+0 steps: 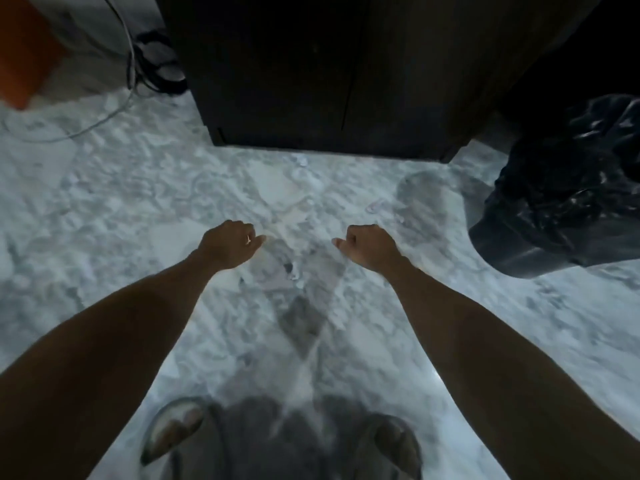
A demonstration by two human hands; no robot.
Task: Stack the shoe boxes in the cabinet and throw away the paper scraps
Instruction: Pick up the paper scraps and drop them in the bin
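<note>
Head view, looking straight down: at the bottom edge 2 feet in sandals (175, 427) stand on the white and grey marbled floor (114, 209), blurred. Above them 2 bare forearms reach forward, roughly side by side and well apart. The left hand (230, 244) has its fingers curled under into a loose fist, thumb tip pointing inward, a ring on 1 finger; it holds nothing that shows. The right hand (367, 247) mirrors it, fingers curled, thumb tip pointing toward the left hand, also grasping nothing visible. Both hang above the floor, and their shadows fall between and below them.

Beyond the hands, at the top centre, stands the dark brown wooden cabinet (339, 74), its doors closed with a thin vertical seam down the front; its base meets the floor. No shoe boxes or paper scraps can be made out. To the right, near the cabinet's corner, sits a crumpled glossy black plastic bag (561, 188) over a dark bin. At the far left, a grey cable (114, 109) loops across the floor beside a bundle of black cords (162, 64), and an orange object (24, 53) fills the top left corner.
</note>
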